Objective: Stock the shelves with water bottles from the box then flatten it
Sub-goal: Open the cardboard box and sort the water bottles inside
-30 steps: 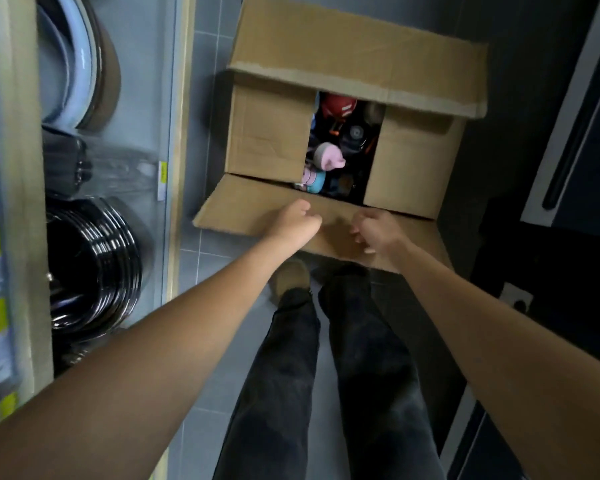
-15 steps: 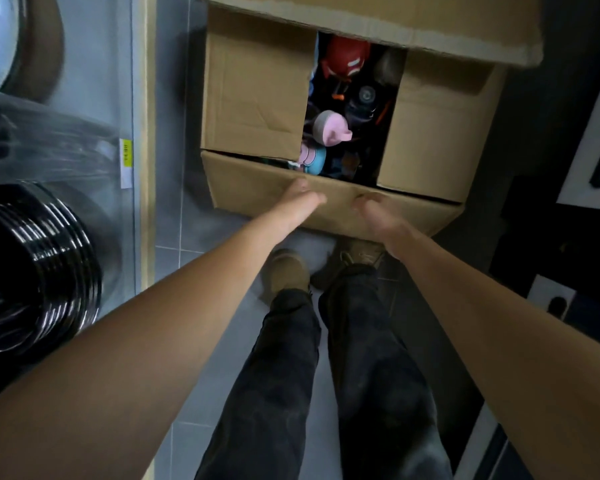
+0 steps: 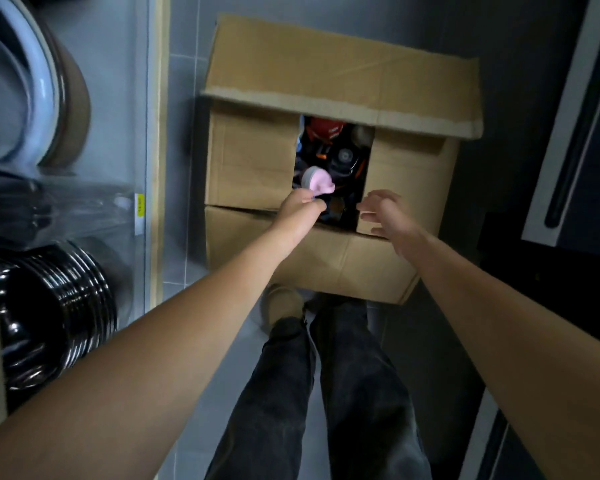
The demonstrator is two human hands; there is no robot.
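Note:
An open cardboard box (image 3: 309, 265) stands on the grey tiled floor in front of my feet. Its two side flaps are folded inward, leaving a dark gap in the middle. In the gap I see several water bottles: one with a pink lid (image 3: 318, 181), one with a red lid (image 3: 324, 128), and one with a black lid (image 3: 344, 157). My left hand (image 3: 300, 206) reaches into the near end of the gap, its fingers curled around a bottle top with a sliver of blue showing. My right hand (image 3: 385, 213) hovers at the edge of the right flap, fingers spread and holding nothing.
A shelf unit runs along the left with stacked black bowls (image 3: 49, 317), blue and brown dishes (image 3: 42, 98), clear wrapped items (image 3: 59, 206) and a yellow price tag (image 3: 140, 204). A dark cabinet (image 3: 568, 133) stands on the right. My legs and shoes (image 3: 281, 304) are just below the box.
Both hands left the near flap, which now hangs down the box front. The left hand moved into the gap and closed on a bottle top; the right hand lifted and spread.

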